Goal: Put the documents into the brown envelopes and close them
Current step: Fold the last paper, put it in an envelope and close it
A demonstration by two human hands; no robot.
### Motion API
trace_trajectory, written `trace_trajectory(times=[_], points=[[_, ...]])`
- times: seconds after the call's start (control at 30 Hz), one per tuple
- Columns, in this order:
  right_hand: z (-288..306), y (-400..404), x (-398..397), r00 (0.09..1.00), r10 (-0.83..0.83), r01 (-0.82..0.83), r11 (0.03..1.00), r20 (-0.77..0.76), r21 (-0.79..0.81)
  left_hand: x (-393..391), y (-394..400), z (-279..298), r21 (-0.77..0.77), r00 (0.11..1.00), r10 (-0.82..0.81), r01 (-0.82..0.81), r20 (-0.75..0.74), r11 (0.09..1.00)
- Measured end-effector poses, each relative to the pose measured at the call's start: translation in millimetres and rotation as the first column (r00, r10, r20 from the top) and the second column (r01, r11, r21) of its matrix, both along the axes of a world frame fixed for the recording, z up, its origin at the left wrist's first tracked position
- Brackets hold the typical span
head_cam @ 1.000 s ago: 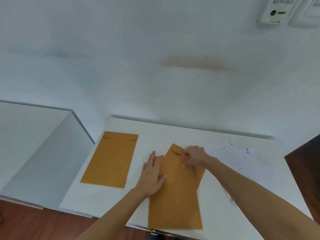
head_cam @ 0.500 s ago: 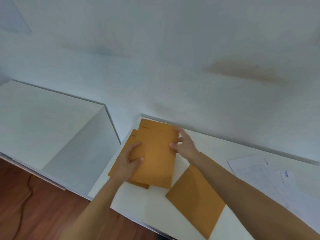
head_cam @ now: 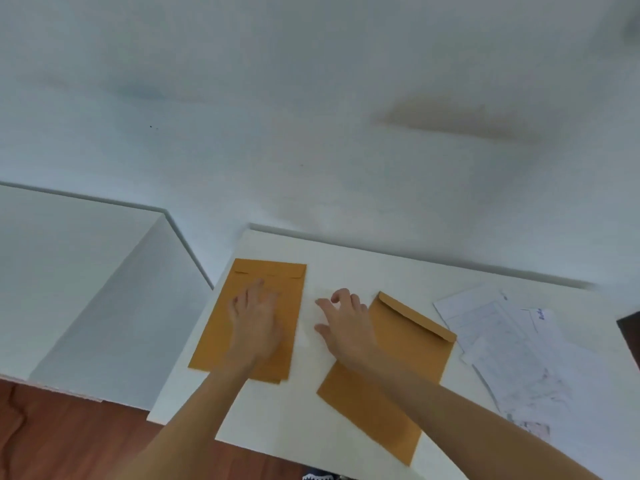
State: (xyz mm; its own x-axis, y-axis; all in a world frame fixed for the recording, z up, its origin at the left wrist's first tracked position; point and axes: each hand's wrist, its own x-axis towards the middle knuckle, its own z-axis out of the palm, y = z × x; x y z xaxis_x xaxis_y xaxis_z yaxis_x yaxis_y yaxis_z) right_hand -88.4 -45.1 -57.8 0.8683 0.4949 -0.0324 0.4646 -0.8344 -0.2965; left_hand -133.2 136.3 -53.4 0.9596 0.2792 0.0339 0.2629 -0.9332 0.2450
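Observation:
Two brown envelopes lie stacked (head_cam: 221,327) at the table's left end, flaps folded down. My left hand (head_cam: 255,323) rests flat on top of them, fingers spread. A third brown envelope (head_cam: 408,362) lies slanted in the middle, its flap folded down at the far end. My right hand (head_cam: 343,323) hovers over bare table between the stack and this envelope, fingers loosely curled, holding nothing; its wrist covers the envelope's left edge. Several white printed documents (head_cam: 512,344) lie fanned out at the right.
The white table (head_cam: 346,268) stands against a white wall. A lower white surface (head_cam: 69,271) adjoins it on the left. Wooden floor (head_cam: 69,438) shows below the table's front edge. A dark object (head_cam: 632,327) sits at the right border.
Both hands laid a brown envelope onto the one at the left and squared the stack. My right hand has since let go and drawn back toward the middle envelope.

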Motion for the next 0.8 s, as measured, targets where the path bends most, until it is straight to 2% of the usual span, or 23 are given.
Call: trace_trajectory(times=[0.1,0.17,0.23,0.3,0.37,0.47,0.57,0.8], points=[[-8.4,-70.2,-21.5,0.973,-0.226,0.229,0.970,0.037,-0.078,14.1,-46.6,0.3,-0.068,0.943,-0.330,0.332,0.032,0.941],[-11.1,-109.0,-30.7,0.956,-0.292,0.285,0.946,-0.022,-0.151,22.0,-71.1,-3.2,-0.144,0.877,-0.480,0.475,-0.004,0.868],[-10.6,-128.1,-31.0,0.975,-0.194,0.183,0.978,-0.108,-0.103,27.2,-89.0,-7.1,-0.184,0.803,-0.592,0.573,-0.068,0.799],[-7.9,-129.9,-27.8,0.988,-0.019,0.015,0.999,-0.154,-0.031,28.8,-101.4,-10.3,-0.220,0.741,-0.662,0.631,-0.113,0.744],[-7.6,-127.7,-25.0,0.982,0.073,-0.070,0.997,-0.175,0.025,27.1,-107.5,-13.6,-0.236,0.706,-0.696,0.660,-0.130,0.713],[-13.8,-129.4,-22.6,0.980,0.020,-0.002,0.996,-0.197,0.092,26.1,-105.9,-14.5,-0.225,0.715,-0.681,0.645,-0.160,0.730],[-19.1,-136.1,-16.9,0.964,-0.134,0.140,0.990,-0.229,0.008,31.4,-106.7,-10.9,-0.206,0.712,-0.655,0.622,-0.251,0.755],[-22.2,-135.0,5.8,0.944,-0.158,0.120,0.982,-0.290,-0.144,46.8,-110.4,-4.6,-0.185,0.697,-0.593,0.572,-0.403,0.799]])
